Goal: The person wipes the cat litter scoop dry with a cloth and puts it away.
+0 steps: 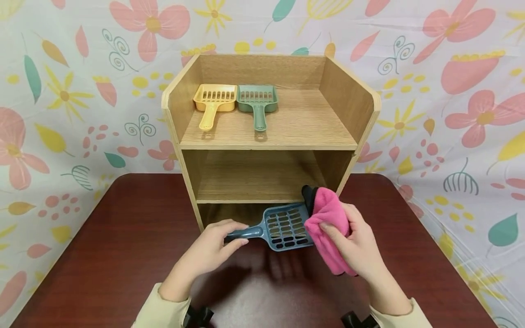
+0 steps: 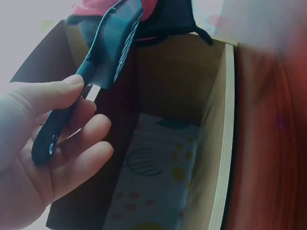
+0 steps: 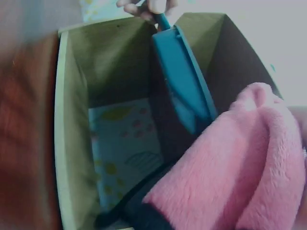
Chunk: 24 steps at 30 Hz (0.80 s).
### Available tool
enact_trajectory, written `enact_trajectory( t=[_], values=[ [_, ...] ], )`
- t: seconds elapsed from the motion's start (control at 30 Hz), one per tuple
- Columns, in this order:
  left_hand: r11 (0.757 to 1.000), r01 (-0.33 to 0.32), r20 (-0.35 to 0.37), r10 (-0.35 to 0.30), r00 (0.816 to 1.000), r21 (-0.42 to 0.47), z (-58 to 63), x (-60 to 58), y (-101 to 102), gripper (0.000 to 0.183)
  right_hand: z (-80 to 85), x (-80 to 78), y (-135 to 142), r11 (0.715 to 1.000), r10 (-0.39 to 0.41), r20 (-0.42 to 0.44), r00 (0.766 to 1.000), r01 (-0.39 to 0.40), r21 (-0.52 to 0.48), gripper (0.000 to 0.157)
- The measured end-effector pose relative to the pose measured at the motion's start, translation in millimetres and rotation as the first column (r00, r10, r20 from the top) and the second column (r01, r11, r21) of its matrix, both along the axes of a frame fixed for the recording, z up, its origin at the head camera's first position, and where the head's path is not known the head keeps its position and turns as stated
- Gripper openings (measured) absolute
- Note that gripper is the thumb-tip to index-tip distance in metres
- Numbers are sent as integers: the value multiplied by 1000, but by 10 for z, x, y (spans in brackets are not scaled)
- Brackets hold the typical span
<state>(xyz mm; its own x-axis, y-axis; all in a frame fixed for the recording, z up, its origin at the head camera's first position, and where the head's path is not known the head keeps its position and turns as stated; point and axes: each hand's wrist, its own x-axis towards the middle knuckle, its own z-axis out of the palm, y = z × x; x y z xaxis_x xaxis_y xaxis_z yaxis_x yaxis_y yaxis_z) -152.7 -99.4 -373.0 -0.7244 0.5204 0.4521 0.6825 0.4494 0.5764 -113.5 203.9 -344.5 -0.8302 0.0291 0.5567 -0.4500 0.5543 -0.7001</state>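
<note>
A blue slotted litter scoop (image 1: 285,227) is held level above the table, in front of the shelf's lower opening. My left hand (image 1: 211,246) grips its handle between thumb and fingers; the left wrist view shows the handle (image 2: 57,120) lying across the palm. In my right hand (image 1: 358,239) is a bunched pink cloth (image 1: 328,223) with dark edging, pinched under the thumb. The cloth covers the scoop's far right end. From the right wrist, the fluffy pink cloth (image 3: 240,172) overlaps the end of the blue scoop (image 3: 182,79).
A wooden shelf unit (image 1: 266,148) stands at the back of the dark red table (image 1: 135,255). On its top level, a yellow litter scoop (image 1: 210,109) and a green one (image 1: 259,109) lie side by side at the left, each over a matching tray. Patterned fabric (image 1: 82,150) hangs behind.
</note>
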Motion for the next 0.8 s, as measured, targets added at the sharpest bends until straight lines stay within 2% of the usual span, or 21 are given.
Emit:
enact_trajectory(
  t=[0.07,0.13,0.23,0.37,0.5,0.8],
  values=[
    [999,-10,-44,8,999,-47,11,-3,32,22,26,-5,-37,992,31,-16,999,-29,124,60],
    [996,-26,-87,18,996,-90,15,-4,78,21,34,-16,-97,967,48,-15,999,-43,250,64],
    [991,-44,-158,24,987,-130,8,0,165,19,19,-46,-211,904,51,-17,999,-39,425,56],
    [990,-55,-247,21,969,-130,-25,15,268,19,-51,-94,-345,809,46,-60,997,-2,588,47],
    [992,-56,-295,21,955,-112,-71,42,321,19,-144,-129,-422,742,68,-156,985,54,668,43],
    [992,-60,-317,22,948,-112,-130,62,304,19,-240,-173,-348,662,76,-312,947,186,726,35]
  ],
)
